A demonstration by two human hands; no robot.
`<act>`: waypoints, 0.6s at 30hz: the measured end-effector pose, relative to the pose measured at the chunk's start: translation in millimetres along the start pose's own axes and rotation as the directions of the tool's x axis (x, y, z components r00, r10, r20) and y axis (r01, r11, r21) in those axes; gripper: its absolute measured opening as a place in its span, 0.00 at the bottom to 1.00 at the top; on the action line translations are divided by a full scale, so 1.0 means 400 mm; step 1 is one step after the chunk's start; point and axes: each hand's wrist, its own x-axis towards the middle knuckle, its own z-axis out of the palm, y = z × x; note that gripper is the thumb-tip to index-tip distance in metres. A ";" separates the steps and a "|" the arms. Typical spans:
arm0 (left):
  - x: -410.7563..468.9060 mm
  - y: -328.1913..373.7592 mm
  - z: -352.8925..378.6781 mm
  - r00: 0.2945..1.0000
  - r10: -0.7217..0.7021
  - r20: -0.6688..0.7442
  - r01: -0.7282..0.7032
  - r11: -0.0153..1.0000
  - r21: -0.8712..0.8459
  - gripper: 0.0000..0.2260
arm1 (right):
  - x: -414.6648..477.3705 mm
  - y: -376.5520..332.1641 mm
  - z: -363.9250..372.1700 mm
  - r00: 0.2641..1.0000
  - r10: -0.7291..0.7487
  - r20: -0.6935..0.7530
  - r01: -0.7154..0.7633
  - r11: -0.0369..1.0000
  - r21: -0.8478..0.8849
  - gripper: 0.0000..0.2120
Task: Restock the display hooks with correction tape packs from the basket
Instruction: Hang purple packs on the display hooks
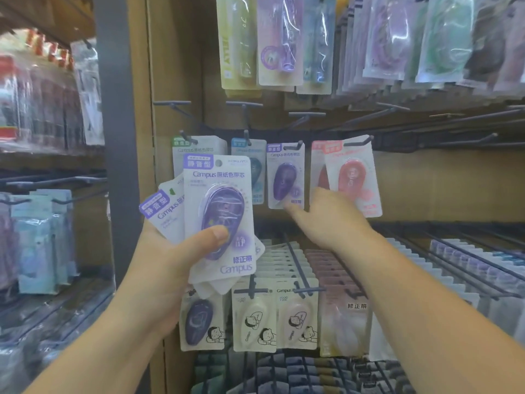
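Observation:
My left hand (pixel 170 257) grips a fanned stack of purple correction tape packs (pixel 218 211), thumb pressed on the front one. My right hand (pixel 329 220) reaches toward the middle row of hooks, its fingers at the lower edge of a hanging purple pack (pixel 285 174); whether they pinch it is hidden. On neighbouring hooks hang a green-labelled pack (pixel 199 146), a blue one (pixel 255 155) and red packs (pixel 352 174). The basket is out of view.
Several bare hooks (pixel 173 105) jut out above the middle row and to its right (pixel 466 142). Full rows of packs hang below (pixel 272 317) and above (pixel 279 41). A grey upright post (pixel 116 137) separates another shelf bay on the left.

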 end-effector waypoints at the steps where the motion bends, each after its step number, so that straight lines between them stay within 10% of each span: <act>1: 0.000 -0.003 0.006 1.000 -0.002 0.003 0.002 1.000 -0.007 0.20 | -0.025 0.005 -0.011 0.997 -0.055 -0.059 0.051 0.997 -0.065 0.21; 3: 0.001 -0.010 0.022 1.000 -0.022 0.018 0.022 0.999 -0.032 0.21 | -0.076 0.006 -0.035 0.989 -0.117 -0.089 0.127 0.984 0.125 0.22; 6: 0.005 -0.022 0.046 0.998 -0.040 0.047 0.040 0.999 -0.012 0.26 | -0.158 -0.029 -0.063 0.973 -0.222 0.065 0.105 0.675 0.730 0.21; 18: 0.007 -0.020 0.104 0.996 -0.083 0.017 0.085 0.992 -0.093 0.30 | -0.195 -0.031 -0.005 0.948 -0.320 0.005 0.144 0.440 0.886 0.14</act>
